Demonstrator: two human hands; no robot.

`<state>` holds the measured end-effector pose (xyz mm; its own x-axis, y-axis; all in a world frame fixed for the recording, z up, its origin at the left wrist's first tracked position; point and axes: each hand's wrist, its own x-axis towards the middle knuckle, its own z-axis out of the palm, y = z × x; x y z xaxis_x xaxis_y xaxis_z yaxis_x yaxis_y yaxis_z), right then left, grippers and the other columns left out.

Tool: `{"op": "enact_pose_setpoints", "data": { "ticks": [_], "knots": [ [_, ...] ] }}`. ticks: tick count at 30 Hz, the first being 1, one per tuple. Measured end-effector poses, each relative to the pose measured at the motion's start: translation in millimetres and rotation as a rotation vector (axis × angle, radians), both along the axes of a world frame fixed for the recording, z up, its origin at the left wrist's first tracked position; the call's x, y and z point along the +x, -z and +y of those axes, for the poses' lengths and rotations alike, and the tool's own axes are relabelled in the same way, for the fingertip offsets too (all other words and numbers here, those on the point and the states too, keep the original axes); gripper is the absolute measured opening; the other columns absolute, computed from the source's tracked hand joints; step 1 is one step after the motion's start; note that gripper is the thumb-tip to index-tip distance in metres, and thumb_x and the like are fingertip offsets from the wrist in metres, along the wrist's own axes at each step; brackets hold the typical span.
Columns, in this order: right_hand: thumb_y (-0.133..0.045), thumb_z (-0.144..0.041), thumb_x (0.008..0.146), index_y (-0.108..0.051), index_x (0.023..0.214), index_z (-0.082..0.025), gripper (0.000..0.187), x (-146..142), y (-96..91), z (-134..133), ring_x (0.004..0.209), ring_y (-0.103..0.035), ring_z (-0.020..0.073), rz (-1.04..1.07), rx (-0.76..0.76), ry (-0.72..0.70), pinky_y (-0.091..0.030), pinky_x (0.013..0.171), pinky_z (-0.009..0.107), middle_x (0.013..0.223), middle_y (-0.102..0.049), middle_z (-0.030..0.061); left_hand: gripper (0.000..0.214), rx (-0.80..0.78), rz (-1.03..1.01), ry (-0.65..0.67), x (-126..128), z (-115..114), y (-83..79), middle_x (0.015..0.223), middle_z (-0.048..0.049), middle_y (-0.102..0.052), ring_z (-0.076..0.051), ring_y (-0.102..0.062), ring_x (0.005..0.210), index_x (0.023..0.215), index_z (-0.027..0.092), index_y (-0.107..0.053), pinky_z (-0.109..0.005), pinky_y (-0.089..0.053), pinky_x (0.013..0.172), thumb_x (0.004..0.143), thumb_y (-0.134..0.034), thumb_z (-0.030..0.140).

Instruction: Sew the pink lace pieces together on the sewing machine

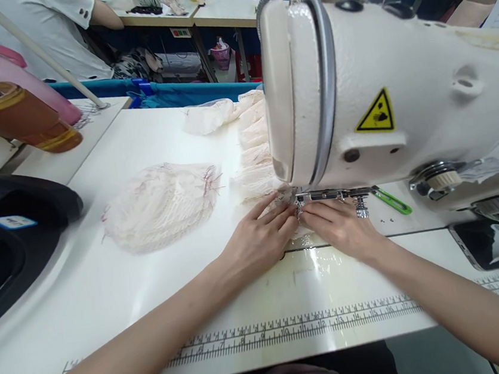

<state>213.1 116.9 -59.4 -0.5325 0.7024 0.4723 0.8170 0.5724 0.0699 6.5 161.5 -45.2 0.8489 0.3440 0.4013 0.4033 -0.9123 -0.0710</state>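
A strip of sheer, pale pink gathered fabric (253, 141) runs along the left side of the white sewing machine (420, 65), down to its needle area. My left hand (264, 233) is at the strip's near end, left of the presser foot, its fingers closed on the cloth. Just right of the needle, my right hand (341, 224) has its fingertips drawn together on the same cloth; part of this hand sits beneath the metal attachment (334, 193). The exact grip is partly hidden by the fingers. Another sheer, ruffled piece (161, 206) with reddish thread ends lies to the left.
Green-handled thread snips (393, 200) and a phone (475, 245) lie at the right. A printed ruler (293, 329) runs along the front edge. A black object (19, 219), an amber cup (16, 117) and a pink bottle (39, 85) stand left. Beyond sits a person (47, 36).
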Motion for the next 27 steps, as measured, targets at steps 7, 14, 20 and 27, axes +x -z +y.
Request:
{"op": "enact_pose_setpoints", "data": {
  "ticks": [7,14,20,27],
  "knots": [
    [-0.049,0.000,0.086,-0.064,0.097,-0.018,0.025,-5,-0.8,-1,0.104,-0.059,0.0131,-0.022,0.014,-0.031,-0.044,0.079,0.027,0.101,-0.071,-0.0002,0.023,0.011,-0.003,-0.050,0,2,-1.8,0.113,-0.0080,-0.069,-0.021,-0.063,0.109,0.090,0.015,-0.062,-0.042,-0.042,0.104,0.085,-0.041,0.007],
    [-0.049,-0.013,0.090,-0.061,0.084,-0.020,0.015,-10,-3.0,-4,0.095,-0.058,0.0126,0.055,-0.006,-0.086,-0.045,0.087,0.029,0.085,-0.068,-0.0019,0.013,0.071,-0.109,-0.029,-5,1,-6.3,0.080,-0.0019,-0.068,-0.017,-0.060,0.068,0.092,0.017,-0.059,-0.036,-0.040,0.073,0.085,-0.048,0.014],
    [-0.055,-0.029,0.090,-0.061,0.090,-0.021,0.010,-8,-8.5,-9,0.090,-0.059,0.0138,0.158,-0.025,-0.194,-0.047,0.093,0.037,0.087,-0.067,-0.0012,0.020,0.162,-0.090,0.080,-7,0,-7.0,0.061,0.0045,-0.054,-0.012,-0.047,0.056,0.072,0.020,-0.054,-0.032,-0.036,0.070,0.090,-0.047,0.018],
    [-0.059,-0.014,0.087,-0.061,0.081,-0.021,0.010,-11,-8.7,-9,0.091,-0.060,0.0108,0.185,0.070,-0.294,-0.043,0.104,0.036,0.082,-0.067,-0.0042,0.026,0.255,-0.095,0.093,-5,-4,-7.5,0.058,0.0051,-0.050,-0.011,-0.044,0.054,0.065,0.019,-0.049,-0.030,-0.037,0.065,0.092,-0.048,0.016]
  ]
}}
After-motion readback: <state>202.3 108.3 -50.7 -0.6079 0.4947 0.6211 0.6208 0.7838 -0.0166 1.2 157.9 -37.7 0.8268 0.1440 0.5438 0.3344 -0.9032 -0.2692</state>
